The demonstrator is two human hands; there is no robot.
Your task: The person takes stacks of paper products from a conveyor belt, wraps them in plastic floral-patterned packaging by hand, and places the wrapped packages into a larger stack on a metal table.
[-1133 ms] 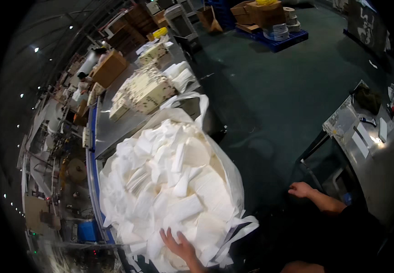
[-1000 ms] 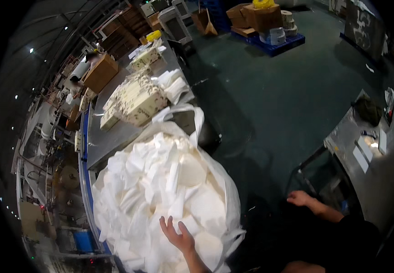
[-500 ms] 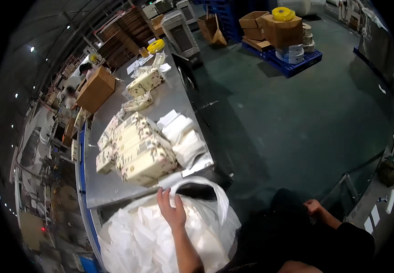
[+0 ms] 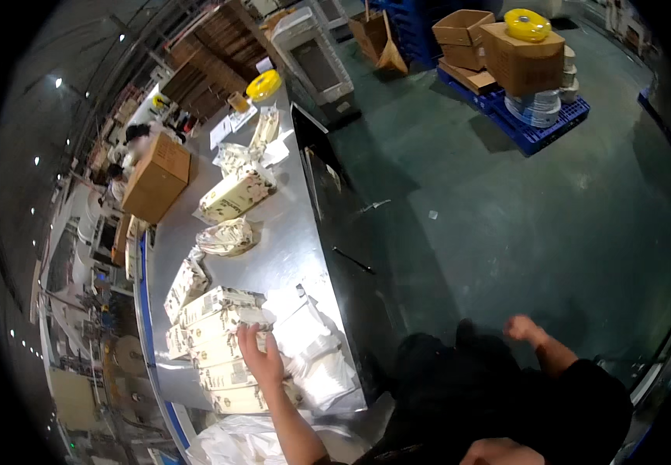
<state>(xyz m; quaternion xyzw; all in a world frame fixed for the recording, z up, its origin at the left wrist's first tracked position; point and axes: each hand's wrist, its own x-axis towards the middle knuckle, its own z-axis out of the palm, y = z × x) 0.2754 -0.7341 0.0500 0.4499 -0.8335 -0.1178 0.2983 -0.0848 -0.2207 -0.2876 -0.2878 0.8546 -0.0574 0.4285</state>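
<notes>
My left hand (image 4: pixel 261 358), open with its fingers apart, reaches over a group of cream soft packs (image 4: pixel 219 308) with a dark floral print, apparently tissue packs. Whether it touches them I cannot tell. Right of the packs lie loose white folded tissues (image 4: pixel 304 329). Below, at the near end of the metal table (image 4: pixel 285 221), a white plastic bag (image 4: pixel 235 442) shows only partly. My right hand (image 4: pixel 523 328) hangs over the floor, apart from the table, its fingers curled and nothing visible in them.
Farther along the table lie more floral packs (image 4: pixel 236 194), a brown carton (image 4: pixel 157 178) at its left edge and a yellow tape roll (image 4: pixel 263 84). On the floor, a blue pallet (image 4: pixel 541 136) bears cartons and rolls. Other people (image 4: pixel 143 139) are beyond the carton.
My view has moved forward along the table, so the packs sit lower and the white bag is mostly out of sight. My left hand has gone from above the bag to over the packs.
</notes>
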